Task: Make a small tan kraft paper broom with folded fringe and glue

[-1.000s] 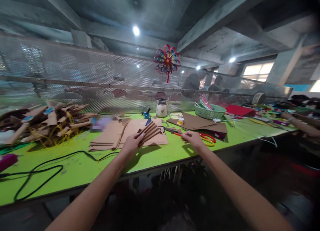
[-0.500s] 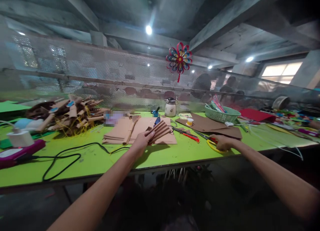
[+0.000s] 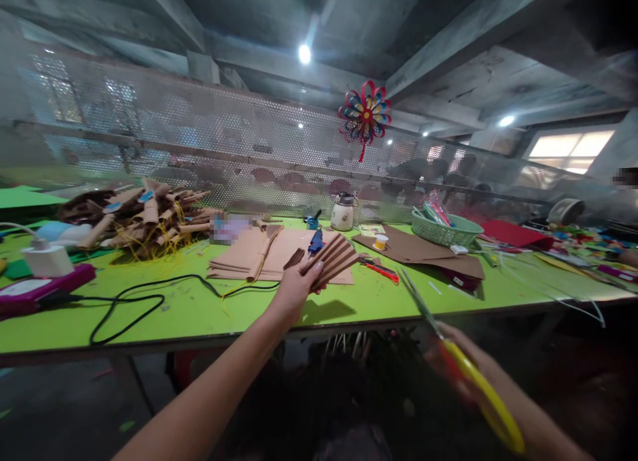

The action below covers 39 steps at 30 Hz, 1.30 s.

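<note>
My left hand (image 3: 295,291) is closed around a pleated piece of brown paper (image 3: 336,262), its folds fanned out to the right above the table. Low on the right, my right hand (image 3: 468,345) grips scissors (image 3: 461,361) with yellow and red handles. Their blades point up and to the left, and motion blurs the handles and fingers. Behind the pleated paper shows a blue tool (image 3: 316,242), partly hidden. Brown paper sheets (image 3: 232,258) lie beneath, with a narrow folded paper bundle (image 3: 264,252) on top.
A red-handled cutting tool (image 3: 383,271) lies near the dark brown sheets (image 3: 413,245). Behind them stand a green basket (image 3: 448,230) and a white jug (image 3: 343,214). Left are a pile of paper rolls (image 3: 149,222), a black cable (image 3: 164,279) and a purple power strip (image 3: 74,285).
My right hand has lifted the scissors off the table and brought them down towards me, past the table edge. My left hand, still holding the pleated paper, appears slightly farther right.
</note>
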Motion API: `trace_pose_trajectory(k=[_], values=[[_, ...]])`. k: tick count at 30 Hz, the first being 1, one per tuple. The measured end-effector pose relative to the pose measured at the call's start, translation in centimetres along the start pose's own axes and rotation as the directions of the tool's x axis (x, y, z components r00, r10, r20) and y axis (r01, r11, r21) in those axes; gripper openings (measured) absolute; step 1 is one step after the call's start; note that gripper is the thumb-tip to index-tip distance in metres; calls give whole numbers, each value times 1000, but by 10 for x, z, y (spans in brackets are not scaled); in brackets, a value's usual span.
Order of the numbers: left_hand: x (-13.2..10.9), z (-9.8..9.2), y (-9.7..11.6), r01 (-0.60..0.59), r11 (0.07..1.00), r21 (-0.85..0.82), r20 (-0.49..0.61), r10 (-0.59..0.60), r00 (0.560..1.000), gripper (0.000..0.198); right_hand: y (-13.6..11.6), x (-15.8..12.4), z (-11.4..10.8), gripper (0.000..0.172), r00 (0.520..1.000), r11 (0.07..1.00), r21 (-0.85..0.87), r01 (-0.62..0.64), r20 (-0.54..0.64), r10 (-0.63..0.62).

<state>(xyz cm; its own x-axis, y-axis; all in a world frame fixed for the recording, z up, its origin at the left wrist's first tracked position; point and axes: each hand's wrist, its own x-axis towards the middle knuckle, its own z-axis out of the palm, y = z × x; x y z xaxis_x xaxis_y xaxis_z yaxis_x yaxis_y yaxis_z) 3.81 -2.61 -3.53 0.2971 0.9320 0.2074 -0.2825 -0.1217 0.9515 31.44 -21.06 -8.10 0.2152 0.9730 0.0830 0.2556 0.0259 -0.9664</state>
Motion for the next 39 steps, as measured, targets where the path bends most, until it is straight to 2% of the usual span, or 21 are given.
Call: trace_pose_trajectory(k=[2,3,5,8,11,14,17,21,25,31,39], values=[[-8,8,-3,-2,1000,11,6,2,1000,41,11,-9,52,56,996,953,291,-87,3,90],[-11,11,-5,-4,1000,23,15,3,1000,40,17,-10,75,53,995,919,383,-92,-8,103],[-16,14,-8,-12,997,71,41,9,999,39,25,-5,110,55,996,898,432,-83,20,82],[-20,15,-12,-47,987,154,40,42,998,35,24,3,135,55,999,921,390,-20,-18,29],[-23,19,-18,-56,979,195,-17,60,998,33,8,6,142,47,999,951,310,11,-54,6],[-27,25,-25,-42,983,181,-40,50,998,33,-11,4,146,50,1000,953,301,-16,12,13],[-32,30,-28,-80,968,239,-40,92,995,28,-20,3,152,53,1000,953,304,-8,-21,15],[-36,32,-27,-131,941,312,-45,152,987,24,-13,7,163,55,995,954,298,13,-101,18],[-37,32,-30,-117,953,281,-28,130,991,25,-3,10,172,58,979,947,319,41,-200,25],[-40,32,-35,-80,981,175,14,79,997,27,2,10,174,59,976,950,311,21,-212,48],[-44,33,-21,36,999,27,45,-37,998,41,-2,7,175,59,979,947,321,1,-193,64]])
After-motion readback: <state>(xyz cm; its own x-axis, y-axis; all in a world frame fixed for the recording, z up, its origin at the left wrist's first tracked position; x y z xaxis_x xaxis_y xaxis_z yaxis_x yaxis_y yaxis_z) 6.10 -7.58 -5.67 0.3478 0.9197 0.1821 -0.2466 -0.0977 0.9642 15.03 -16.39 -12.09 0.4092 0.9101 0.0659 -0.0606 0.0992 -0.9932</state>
